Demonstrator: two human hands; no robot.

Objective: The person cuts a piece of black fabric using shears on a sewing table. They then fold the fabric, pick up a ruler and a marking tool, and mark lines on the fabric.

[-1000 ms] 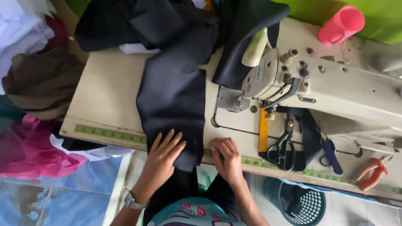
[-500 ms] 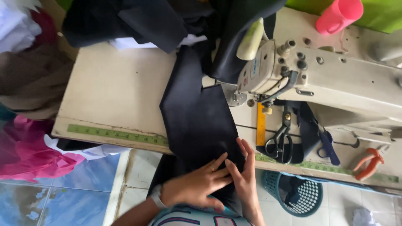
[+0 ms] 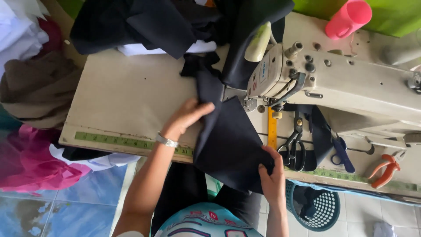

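1. The dark navy fabric piece (image 3: 228, 140) lies folded just left of the sewing machine (image 3: 342, 87).
2. Its lower corner overhangs the table edge.
3. Its narrow upper end seems to run behind the machine's head.

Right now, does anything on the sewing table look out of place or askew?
Nothing looks damaged or spilled. The dark fabric held by both hands hangs over the table's front edge, and the orange pliers lie near that edge too.

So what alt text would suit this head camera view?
Two hands hold dark cloth at a sewing machine: left hand on its upper edge, right hand gripping the lower corner. Scissors and a yellow ruler lie beside it.
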